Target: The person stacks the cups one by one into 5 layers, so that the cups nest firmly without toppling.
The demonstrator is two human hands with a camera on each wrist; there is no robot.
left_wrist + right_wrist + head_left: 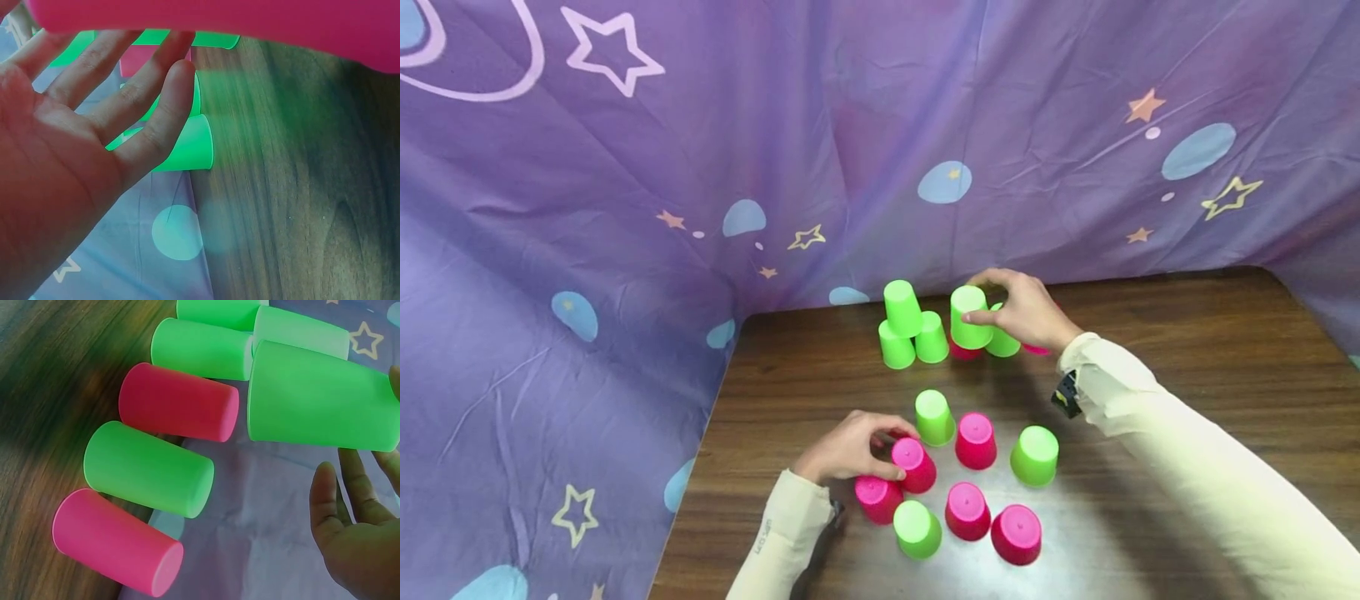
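My right hand (1028,310) holds a green plastic cup (969,321) upside down, thumb on the near side and fingers behind. In the right wrist view that green cup (319,394) is raised over a row of upturned cups: a pink one (181,403), a green one (150,469) and another pink one (119,540). Nearer me, my left hand (850,450) grips an upturned pink cup (916,468) between thumb and fingers. Beside it stands a second pink cup (877,500). The pink cup (219,15) fills the top of the left wrist view.
Left of the back row, a green cup (902,308) sits across two green cups (897,346). More upturned cups, green (1037,456) and pink (976,442), are spread over the front of the wooden table (1180,358). A patterned purple cloth (880,150) hangs behind.
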